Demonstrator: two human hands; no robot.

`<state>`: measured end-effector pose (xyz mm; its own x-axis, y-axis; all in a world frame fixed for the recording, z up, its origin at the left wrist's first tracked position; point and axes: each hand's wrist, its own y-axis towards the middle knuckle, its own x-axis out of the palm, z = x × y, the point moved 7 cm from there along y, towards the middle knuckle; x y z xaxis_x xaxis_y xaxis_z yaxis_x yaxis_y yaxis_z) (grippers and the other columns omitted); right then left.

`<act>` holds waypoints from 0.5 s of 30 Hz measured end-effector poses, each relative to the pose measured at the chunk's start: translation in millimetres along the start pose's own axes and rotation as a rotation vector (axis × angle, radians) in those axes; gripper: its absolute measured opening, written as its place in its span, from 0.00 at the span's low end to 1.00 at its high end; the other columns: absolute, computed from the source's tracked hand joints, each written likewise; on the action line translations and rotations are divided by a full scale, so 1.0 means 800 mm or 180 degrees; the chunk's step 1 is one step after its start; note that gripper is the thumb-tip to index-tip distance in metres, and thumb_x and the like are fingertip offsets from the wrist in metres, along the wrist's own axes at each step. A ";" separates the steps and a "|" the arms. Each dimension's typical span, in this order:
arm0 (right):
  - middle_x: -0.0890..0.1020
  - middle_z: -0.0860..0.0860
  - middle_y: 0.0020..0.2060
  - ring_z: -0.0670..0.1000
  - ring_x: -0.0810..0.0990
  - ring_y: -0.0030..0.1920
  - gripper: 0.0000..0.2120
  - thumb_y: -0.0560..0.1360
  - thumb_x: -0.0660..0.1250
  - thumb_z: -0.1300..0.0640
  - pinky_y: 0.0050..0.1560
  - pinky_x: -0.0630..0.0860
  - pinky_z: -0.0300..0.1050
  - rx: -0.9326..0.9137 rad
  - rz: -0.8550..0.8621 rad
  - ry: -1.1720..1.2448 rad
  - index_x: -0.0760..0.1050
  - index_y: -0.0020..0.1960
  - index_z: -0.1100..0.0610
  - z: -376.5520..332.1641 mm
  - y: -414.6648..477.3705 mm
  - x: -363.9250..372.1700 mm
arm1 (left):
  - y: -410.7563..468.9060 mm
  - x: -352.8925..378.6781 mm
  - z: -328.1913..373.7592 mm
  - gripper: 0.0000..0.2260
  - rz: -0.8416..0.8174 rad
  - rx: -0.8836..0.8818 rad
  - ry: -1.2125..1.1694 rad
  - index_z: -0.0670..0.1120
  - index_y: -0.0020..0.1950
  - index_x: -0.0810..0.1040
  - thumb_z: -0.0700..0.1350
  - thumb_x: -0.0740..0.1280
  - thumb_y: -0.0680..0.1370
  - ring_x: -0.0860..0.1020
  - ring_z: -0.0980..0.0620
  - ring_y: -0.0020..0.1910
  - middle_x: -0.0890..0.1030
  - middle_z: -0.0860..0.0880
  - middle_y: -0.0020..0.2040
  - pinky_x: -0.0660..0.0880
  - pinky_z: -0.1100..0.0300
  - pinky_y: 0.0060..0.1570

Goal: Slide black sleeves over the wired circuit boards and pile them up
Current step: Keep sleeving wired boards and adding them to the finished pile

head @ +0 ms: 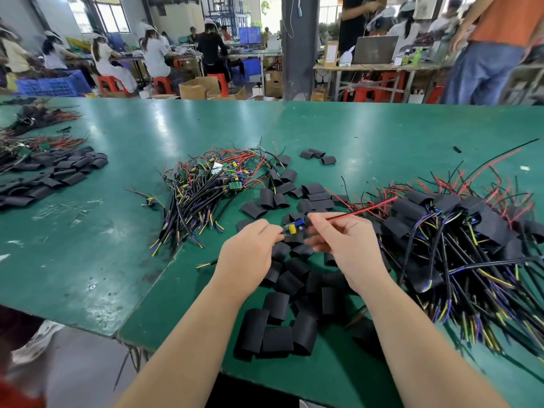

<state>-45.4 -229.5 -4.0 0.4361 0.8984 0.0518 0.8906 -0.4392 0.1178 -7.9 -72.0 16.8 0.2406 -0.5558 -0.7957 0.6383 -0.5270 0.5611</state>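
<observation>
**Head view: wired board held between both hands over the loose sleeves**

1. Left hand (pixel 250 245): the grip is pressed together, thumb and forefinger pinching the near-left end of a small wired circuit board carrying one yellow part and one blue part (pixel 293 228).
2. Right hand (pixel 341 240): the grip pinches the thin red and black leads (pixel 362 210), which run from the circuit board up and to the right.
3. Position of the circuit board: between the two hands, raised just above a scatter of short, flattened black tube sleeves (pixel 282 319) on the glossy green bench (pixel 88 231). One sleeve lies directly under the board; whether either hand holds it cannot be told.
4. Left of the hands: a tangled heap of bare green boards with black, yellow, purple and red wires (pixel 206 184), resting on the bench.
5. Right of the hands: a larger heap of wired boards covered in black sleeves (pixel 456 237), lying close beside the right forearm.
6. Far left of the bench: a second spread of black sleeves (pixel 53 172) next to more loose wiring.
7. Across the room: workers seated at other benches on red plastic stools (pixel 112 83), with blue crates (pixel 53 83) and cardboard boxes (pixel 200 88) on the floor.
</observation>
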 end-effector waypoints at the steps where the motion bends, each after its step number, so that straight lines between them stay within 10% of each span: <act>1: 0.84 0.48 0.33 0.45 0.81 0.32 0.05 0.76 0.70 0.57 0.34 0.74 0.32 -0.0128 -0.0021 -0.0717 0.82 0.47 0.59 -0.002 0.001 0.000 | -0.001 -0.005 -0.004 0.05 0.0150 -0.0102 0.0070 0.41 0.44 0.82 0.38 0.66 0.72 0.80 0.47 0.36 0.79 0.47 0.36 0.73 0.59 0.26; 11: 0.73 0.49 0.57 0.54 0.68 0.59 0.21 0.77 0.59 0.39 0.56 0.63 0.50 -0.1163 -0.0342 -0.4235 0.73 0.65 0.48 0.009 -0.019 0.070 | -0.004 -0.013 -0.020 0.05 0.0607 -0.0629 0.0162 0.44 0.40 0.80 0.40 0.65 0.74 0.78 0.47 0.33 0.78 0.49 0.34 0.68 0.61 0.27; 15: 0.71 0.49 0.57 0.54 0.68 0.59 0.19 0.74 0.65 0.40 0.57 0.61 0.50 -0.0886 -0.0468 -0.4187 0.74 0.59 0.50 0.021 -0.012 0.067 | -0.007 -0.011 -0.021 0.04 0.0613 -0.0646 0.0112 0.43 0.42 0.81 0.38 0.66 0.74 0.77 0.45 0.35 0.78 0.47 0.36 0.65 0.60 0.30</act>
<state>-28.1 -177.0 -18.9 0.2784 0.1970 -0.9401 0.9523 -0.1839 0.2435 -0.8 -53.4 16.8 0.3947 -0.6086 -0.6883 0.7109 -0.2723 0.6484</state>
